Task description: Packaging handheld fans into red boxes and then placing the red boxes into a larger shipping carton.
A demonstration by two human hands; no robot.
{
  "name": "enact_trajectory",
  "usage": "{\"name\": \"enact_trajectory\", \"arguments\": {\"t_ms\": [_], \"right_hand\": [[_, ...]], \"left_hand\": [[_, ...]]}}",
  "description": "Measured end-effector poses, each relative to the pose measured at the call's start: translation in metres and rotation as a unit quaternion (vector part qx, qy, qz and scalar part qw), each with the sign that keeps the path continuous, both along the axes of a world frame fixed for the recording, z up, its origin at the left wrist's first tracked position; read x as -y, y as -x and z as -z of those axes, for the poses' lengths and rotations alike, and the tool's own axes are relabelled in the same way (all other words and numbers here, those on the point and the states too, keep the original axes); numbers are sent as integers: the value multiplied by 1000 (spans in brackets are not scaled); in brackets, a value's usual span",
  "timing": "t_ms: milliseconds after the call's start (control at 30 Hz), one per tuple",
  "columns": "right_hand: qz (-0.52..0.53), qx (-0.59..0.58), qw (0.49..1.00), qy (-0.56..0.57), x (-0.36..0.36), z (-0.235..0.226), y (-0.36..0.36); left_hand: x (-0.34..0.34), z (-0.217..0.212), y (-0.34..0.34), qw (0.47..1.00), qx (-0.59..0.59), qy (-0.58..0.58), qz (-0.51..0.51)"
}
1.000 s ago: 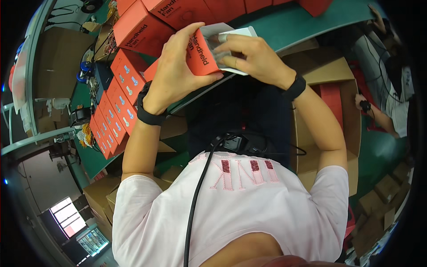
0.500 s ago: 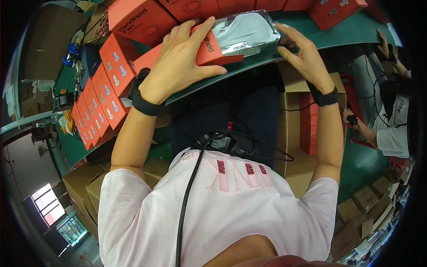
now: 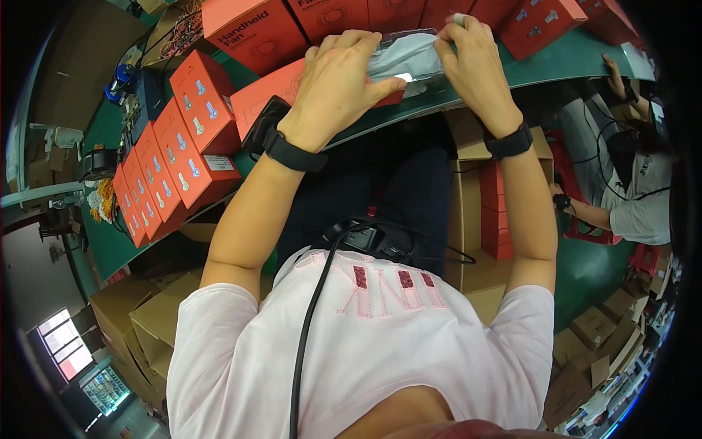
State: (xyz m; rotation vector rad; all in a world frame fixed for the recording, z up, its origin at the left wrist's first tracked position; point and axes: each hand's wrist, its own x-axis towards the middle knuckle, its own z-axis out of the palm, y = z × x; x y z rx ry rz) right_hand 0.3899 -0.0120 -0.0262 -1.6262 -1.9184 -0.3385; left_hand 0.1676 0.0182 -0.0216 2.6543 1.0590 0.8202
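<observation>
My left hand (image 3: pixel 333 91) is wrapped over the end of a long red box (image 3: pixel 263 95) that lies on its side near the bench's front edge. Its thumb reaches along the front of a clear plastic tray (image 3: pixel 431 85), which sticks out of the box's right end. A pale wrapped item (image 3: pixel 406 58) sits inside the tray. My right hand (image 3: pixel 479 77) is bent at the tray's right end, thumb and fingers closed at its edge. Something small and white shows at one right fingertip; I cannot make out what. Both wrists wear black bands.
Red boxes (image 3: pixel 252 33) line the back of the green bench (image 3: pixel 541 67), and more red boxes (image 3: pixel 186 164) stand in a row at left. An open carton (image 3: pixel 464 197) with red boxes is below the bench at right. Another person (image 3: pixel 621 175) works at far right.
My left hand has moved right, its thumb now at the tray's front. My right hand has moved up and closed in at the tray's end. The view has shifted slightly.
</observation>
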Motion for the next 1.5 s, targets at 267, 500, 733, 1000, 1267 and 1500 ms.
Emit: {"name": "enact_trajectory", "arguments": {"t_ms": [267, 500, 733, 1000, 1267, 1500], "right_hand": [[-81, -207, 975, -16, 17, -43, 48], [-89, -461, 881, -49, 24, -24, 39], [-135, -269, 954, 17, 41, 16, 26], [-38, -364, 923, -119, 53, -19, 27], [-172, -587, 749, 256, 121, -73, 79], [-29, -441, 897, -14, 174, -97, 99]], "left_hand": [[-1, -9, -10, 997, 31, 70, -14], [-4, -18, -46, 991, 130, 22, 11], [-1, -45, -23, 902, 400, 106, 122], [6, -78, 10, 598, 707, 365, 96], [18, -44, 27, 339, 627, 626, 316], [6, -11, 37, 430, 633, 602, 228]]}}
